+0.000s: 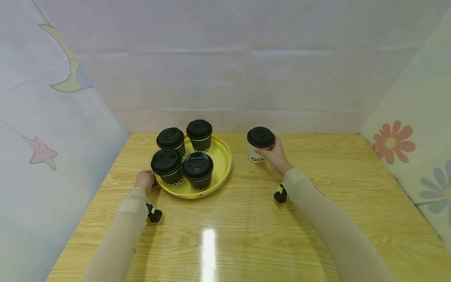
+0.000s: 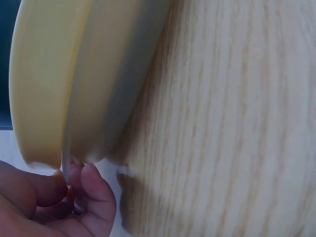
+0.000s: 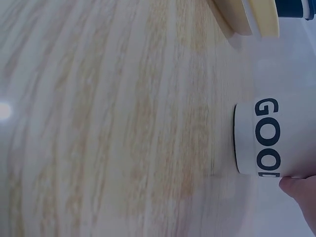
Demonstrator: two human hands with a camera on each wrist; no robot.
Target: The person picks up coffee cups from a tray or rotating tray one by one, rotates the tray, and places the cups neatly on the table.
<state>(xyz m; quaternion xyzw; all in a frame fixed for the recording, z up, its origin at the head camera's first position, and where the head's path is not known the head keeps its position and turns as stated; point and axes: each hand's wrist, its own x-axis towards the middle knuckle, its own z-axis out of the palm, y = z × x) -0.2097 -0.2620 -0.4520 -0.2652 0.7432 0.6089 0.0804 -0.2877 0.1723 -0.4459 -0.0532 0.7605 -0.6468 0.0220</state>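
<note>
At the left edge of a round yellow tray [image 1: 222, 162], my left hand [image 1: 145, 180] pinches the rim. The left wrist view shows thumb and curled fingers [image 2: 96, 192] at the lip of the tray [image 2: 42, 89]. To the right of the tray, my right hand [image 1: 277, 157] grips a white paper cup [image 1: 254, 155] with a black lid, upright. Dark letters mark the cup [image 3: 298, 133] in the right wrist view; whether its base touches the table cannot be told. Several black lidded cups [image 1: 200, 144] stand in the tray, grouped toward its left side.
A wood-grain table [image 1: 239, 235] lies under everything. Behind it hangs a pale cloth backdrop [image 1: 229, 86], with printed cloth walls at the left and right. Small black devices [image 1: 280, 194] sit at both wrists.
</note>
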